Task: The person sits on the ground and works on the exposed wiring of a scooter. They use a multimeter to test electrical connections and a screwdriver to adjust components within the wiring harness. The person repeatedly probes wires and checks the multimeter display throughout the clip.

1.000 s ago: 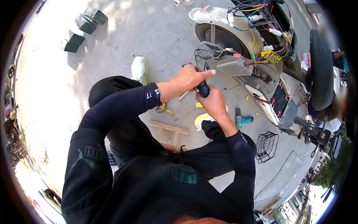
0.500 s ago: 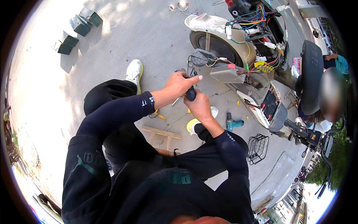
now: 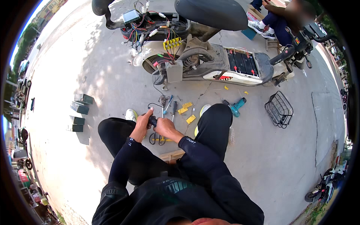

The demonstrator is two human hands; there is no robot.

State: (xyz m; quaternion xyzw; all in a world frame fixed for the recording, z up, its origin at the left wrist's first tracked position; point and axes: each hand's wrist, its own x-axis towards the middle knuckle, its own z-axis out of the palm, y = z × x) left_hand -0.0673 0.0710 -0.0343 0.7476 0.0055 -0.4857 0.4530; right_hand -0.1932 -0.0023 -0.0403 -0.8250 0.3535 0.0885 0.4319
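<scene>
Head view: my left hand (image 3: 141, 124) and right hand (image 3: 165, 127) grip a black cylinder (image 3: 152, 121), scooter batteries (image 3: 242, 63) seated, wiring (image 3: 140, 31) exposed, seemingly unfinished.

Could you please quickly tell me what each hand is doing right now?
Left hand: closed on a black object, its exact kind unclear.
Right hand: closed on the same black object.

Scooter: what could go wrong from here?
Left hand and right hand grip a black piece close together; a slip could make them knock. Wires spill uncovered at the scooter's rear and might snag. Batteries sit exposed; metal dropped across them could short them.
</scene>
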